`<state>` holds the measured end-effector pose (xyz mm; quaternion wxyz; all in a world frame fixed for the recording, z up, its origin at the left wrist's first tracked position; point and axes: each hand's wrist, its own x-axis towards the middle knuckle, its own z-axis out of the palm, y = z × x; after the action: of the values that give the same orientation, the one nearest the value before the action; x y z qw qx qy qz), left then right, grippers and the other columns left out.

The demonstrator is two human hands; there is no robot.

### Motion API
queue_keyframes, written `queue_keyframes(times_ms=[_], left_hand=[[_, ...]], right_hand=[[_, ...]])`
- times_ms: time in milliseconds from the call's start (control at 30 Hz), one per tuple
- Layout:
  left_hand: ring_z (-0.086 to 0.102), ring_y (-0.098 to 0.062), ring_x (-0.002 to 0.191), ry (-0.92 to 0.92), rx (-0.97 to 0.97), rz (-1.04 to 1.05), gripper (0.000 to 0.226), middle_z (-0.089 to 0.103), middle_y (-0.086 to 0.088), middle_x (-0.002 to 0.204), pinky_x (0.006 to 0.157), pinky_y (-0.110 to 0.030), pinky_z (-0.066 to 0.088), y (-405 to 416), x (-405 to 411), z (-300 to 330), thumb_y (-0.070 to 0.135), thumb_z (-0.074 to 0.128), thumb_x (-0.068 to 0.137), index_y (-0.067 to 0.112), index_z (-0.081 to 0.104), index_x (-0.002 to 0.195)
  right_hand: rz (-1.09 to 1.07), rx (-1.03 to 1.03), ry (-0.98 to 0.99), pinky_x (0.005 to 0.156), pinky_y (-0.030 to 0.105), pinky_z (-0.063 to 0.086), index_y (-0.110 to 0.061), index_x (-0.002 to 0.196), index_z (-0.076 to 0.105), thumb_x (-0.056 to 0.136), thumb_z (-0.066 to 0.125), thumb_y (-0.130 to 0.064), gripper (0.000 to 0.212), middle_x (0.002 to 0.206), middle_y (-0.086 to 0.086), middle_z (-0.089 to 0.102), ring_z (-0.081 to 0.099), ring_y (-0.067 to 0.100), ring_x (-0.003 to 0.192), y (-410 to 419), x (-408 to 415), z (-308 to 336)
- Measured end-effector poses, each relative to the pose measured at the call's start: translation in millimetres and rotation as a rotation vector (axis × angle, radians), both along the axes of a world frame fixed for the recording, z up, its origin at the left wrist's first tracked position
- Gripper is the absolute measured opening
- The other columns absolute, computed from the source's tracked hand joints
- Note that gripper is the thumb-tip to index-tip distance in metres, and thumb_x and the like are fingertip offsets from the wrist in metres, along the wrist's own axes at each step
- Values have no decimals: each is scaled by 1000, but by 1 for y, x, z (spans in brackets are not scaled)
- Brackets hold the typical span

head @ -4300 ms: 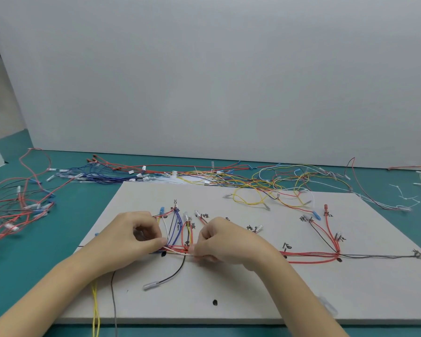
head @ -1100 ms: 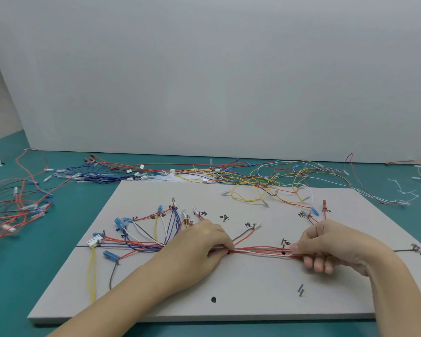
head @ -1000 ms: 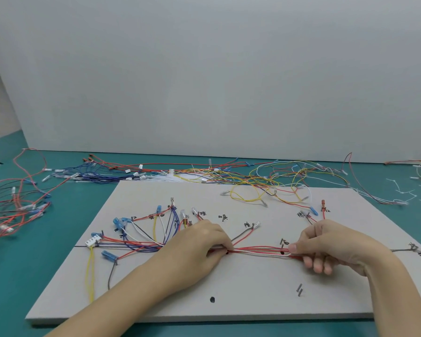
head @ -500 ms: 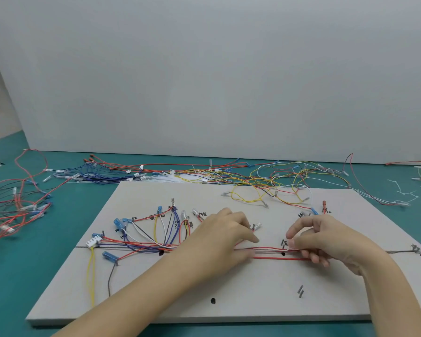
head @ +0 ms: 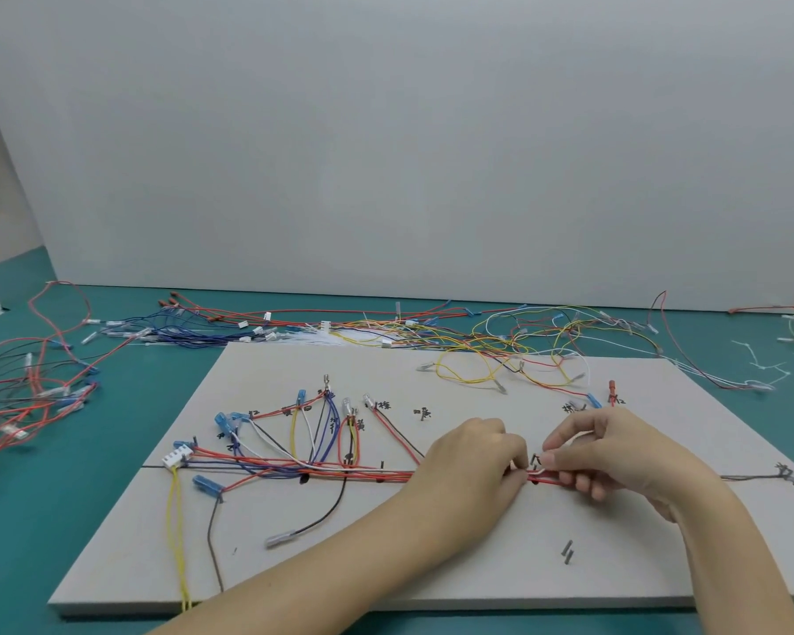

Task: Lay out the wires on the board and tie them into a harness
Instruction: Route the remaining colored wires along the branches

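Note:
A grey board [head: 432,566] lies on the teal table. Across its middle runs a bundle of red, blue and white wires [head: 322,472], with branches fanning up to blue and clear terminals and a white connector [head: 175,459] at the left end. My left hand [head: 471,469] pinches the bundle right of centre. My right hand [head: 615,456] pinches the same red wires a few centimetres further right, fingertips nearly touching the left hand's, with a thin white strand between them. A dark wire [head: 748,476] leaves to the right.
Loose yellow and red wires [head: 500,364] lie on the board's far right part. Heaps of spare wires [head: 24,396] cover the table at the left and along the back wall. White tie scraps [head: 762,359] lie far right. Two small pegs [head: 567,552] stand near the front.
Both hands slid right along the bundle from the left-centre. In the last second the stretched-apart hands closed together near the right-centre mark.

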<state>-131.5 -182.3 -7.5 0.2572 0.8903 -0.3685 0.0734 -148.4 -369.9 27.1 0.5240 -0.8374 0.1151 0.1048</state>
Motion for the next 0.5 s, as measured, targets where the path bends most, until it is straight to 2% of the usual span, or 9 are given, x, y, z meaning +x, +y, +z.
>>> queue_keyframes(times_ms=[100,167,500], left_hand=[[51,-23,99,12,-30,5,18,57,-4,95,80,-38,44,-1,1,-1,25,54,95,15,67,101],[50,-23,99,30,-36,6,18,56,-4,95,81,-38,44,-2,2,-1,27,55,95,15,68,99],[51,-17,85,183,-99,15,19,56,0,87,75,-32,43,-11,9,2,32,66,89,13,66,86]], right_hand=[[-46,-32,-26,36,18,39,1,67,71,73,80,-4,12,53,10,61,49,12,38,-2,1,-1],[-71,-43,-43,36,17,39,-2,63,72,75,79,-3,14,52,10,61,49,12,38,-4,2,-1],[-77,17,-83,42,16,44,-4,87,73,87,67,-3,6,64,13,65,52,14,41,0,-1,1]])
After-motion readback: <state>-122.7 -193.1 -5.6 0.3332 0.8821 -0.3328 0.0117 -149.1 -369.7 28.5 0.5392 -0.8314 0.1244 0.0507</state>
